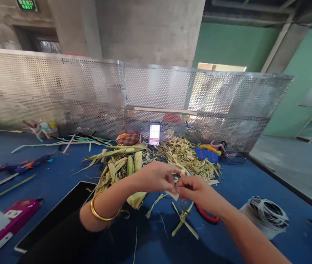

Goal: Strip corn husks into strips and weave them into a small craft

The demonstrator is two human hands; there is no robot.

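Observation:
My left hand, with a gold bangle on its forearm, meets my right hand over the middle of the table. The fingers of both are pinched together around a small pale strip of corn husk, mostly hidden by the fingers. Just below lies a cross-shaped knot of husk strips. Beside it, the red handle of a tool sticks out from under my right forearm. Behind the hands are larger corn husks at the left and a heap of shredded husk.
A dark tablet-like panel and a magenta power strip lie at the left. At the right stands a spool of white cord. A lit phone leans near a perforated metal screen along the back edge.

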